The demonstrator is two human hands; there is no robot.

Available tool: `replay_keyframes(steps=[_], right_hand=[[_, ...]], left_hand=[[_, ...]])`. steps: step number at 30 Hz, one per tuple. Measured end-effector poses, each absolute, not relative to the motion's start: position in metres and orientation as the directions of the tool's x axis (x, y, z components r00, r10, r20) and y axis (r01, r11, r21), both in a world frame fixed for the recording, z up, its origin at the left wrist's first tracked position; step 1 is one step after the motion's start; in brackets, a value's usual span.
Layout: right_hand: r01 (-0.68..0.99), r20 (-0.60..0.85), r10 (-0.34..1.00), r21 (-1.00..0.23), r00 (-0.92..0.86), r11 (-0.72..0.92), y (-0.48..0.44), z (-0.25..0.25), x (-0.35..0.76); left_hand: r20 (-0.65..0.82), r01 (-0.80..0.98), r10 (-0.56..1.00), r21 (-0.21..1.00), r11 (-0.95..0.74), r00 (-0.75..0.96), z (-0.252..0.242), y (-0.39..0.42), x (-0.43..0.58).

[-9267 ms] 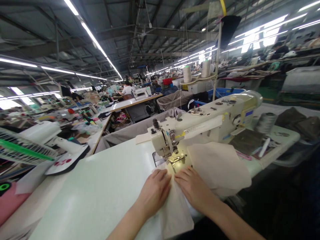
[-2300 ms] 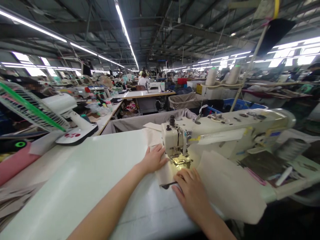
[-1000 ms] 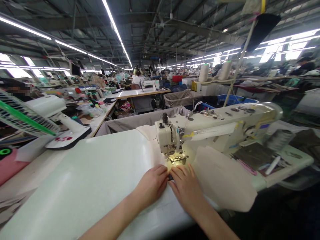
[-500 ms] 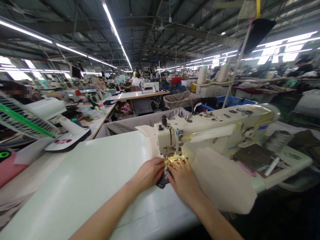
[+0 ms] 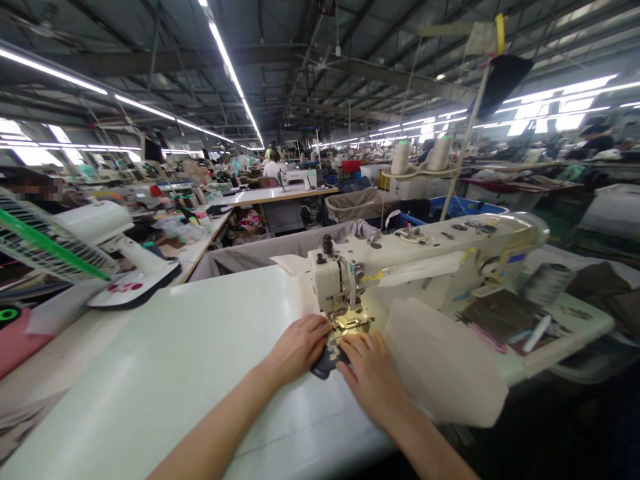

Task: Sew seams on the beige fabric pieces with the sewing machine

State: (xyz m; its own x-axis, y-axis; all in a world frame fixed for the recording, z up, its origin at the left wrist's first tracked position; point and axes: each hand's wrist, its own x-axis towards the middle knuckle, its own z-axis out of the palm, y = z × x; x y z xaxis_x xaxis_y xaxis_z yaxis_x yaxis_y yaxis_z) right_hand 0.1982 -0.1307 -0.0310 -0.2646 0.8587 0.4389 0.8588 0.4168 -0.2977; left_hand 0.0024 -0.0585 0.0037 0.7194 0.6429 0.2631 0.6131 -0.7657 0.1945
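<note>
The sewing machine [image 5: 415,257] stands before me, its needle area lit yellow over a metal plate [image 5: 353,321]. Under the needle area lies a small dark piece with a pale pattern [image 5: 327,363], perhaps fabric. My left hand [image 5: 301,343] is at its left edge, fingers together and bent, the tips pinching the piece; the thumb side is partly hidden. On the right, my right hand [image 5: 373,370] lies palm down just in front of the plate, fingers stretched out and thumb apart, its fingertips by the piece's right edge.
A pale sheet [image 5: 445,360] lies right of my right hand. Pink-handled snips [image 5: 487,338], a grey thread cone [image 5: 547,285] and dark cloth rest at the machine's right end. A white fan [image 5: 133,267] stands left; a grey cloth-lined bin [image 5: 285,243] is behind the table.
My right hand has drawn back slightly from the needle area toward me, uncovering more of the metal plate and the dark piece. The left hand stays nearly in place.
</note>
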Motion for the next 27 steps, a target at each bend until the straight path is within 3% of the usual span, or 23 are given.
replay_keyframes(steps=[21,27], right_hand=[[0.815,0.418,0.877,-0.406,-0.238,0.415,-0.129,-0.031,0.196],[0.775,0.428,0.872,-0.458,-0.237,0.435,-0.135,-0.026,0.199]], left_hand=[[0.261,0.647,0.660,0.147,-0.748,0.704,0.005,-0.052,0.002],[0.231,0.674,0.724,0.265,-0.690,0.650,0.005,-0.073,0.008]])
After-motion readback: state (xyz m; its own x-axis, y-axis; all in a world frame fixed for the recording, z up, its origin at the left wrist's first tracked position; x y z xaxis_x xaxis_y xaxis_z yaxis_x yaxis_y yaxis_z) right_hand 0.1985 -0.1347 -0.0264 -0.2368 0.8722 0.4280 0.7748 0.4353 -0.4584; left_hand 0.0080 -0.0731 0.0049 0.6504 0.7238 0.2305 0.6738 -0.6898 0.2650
